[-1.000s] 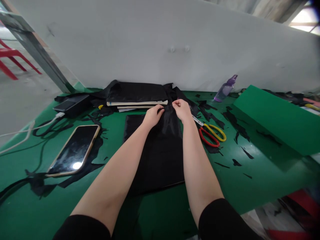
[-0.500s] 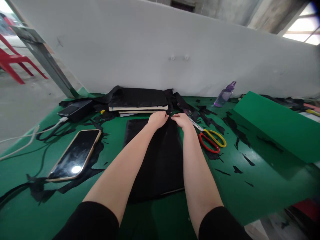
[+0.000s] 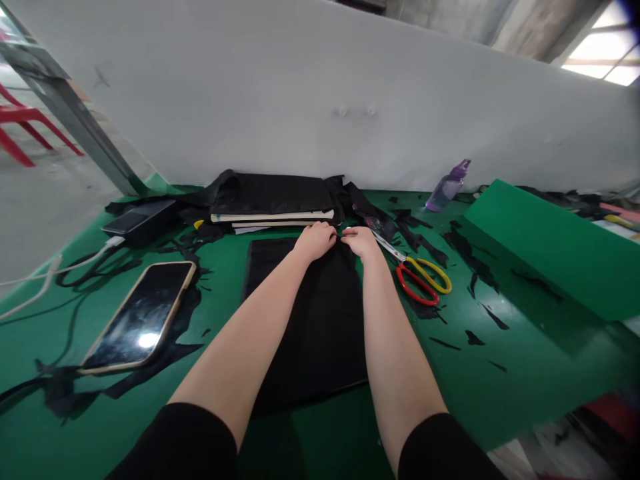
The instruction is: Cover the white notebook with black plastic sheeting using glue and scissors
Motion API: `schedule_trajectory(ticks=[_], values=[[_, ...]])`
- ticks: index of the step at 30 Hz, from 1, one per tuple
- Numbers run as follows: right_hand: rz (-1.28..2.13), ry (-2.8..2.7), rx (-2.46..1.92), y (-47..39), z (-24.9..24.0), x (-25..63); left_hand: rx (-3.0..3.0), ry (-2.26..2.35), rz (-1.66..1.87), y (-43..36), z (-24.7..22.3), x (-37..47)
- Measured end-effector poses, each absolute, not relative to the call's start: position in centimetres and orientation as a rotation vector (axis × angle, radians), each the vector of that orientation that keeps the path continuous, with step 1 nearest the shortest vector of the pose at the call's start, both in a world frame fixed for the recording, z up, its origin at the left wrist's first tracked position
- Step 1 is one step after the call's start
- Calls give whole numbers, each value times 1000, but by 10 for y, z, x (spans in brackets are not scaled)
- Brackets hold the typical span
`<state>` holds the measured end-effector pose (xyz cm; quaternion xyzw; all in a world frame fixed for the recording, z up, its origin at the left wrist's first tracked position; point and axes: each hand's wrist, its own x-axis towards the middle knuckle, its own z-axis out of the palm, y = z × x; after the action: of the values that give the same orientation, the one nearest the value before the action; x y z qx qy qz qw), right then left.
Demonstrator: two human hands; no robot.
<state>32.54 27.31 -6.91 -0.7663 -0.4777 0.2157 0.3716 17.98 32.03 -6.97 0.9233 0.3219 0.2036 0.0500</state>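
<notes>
Your left hand [image 3: 318, 241] and right hand [image 3: 361, 242] have drawn closer together at the black cloth's [image 3: 320, 333] far edge, though whether they pinch it I cannot tell.

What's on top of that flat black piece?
At the far edge of the flat black piece are the left hand and right hand. Whatever they cover can't be seen.

Fingers [image 3: 332, 233] closer together, black cloth [image 3: 325, 320] flatter at far end
</notes>
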Motion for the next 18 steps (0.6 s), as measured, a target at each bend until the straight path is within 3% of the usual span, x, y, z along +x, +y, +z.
schedule_trajectory(ticks=[18], values=[[541, -1039, -1894, 273, -67, 323, 2583, 922, 740, 334, -74, 179]])
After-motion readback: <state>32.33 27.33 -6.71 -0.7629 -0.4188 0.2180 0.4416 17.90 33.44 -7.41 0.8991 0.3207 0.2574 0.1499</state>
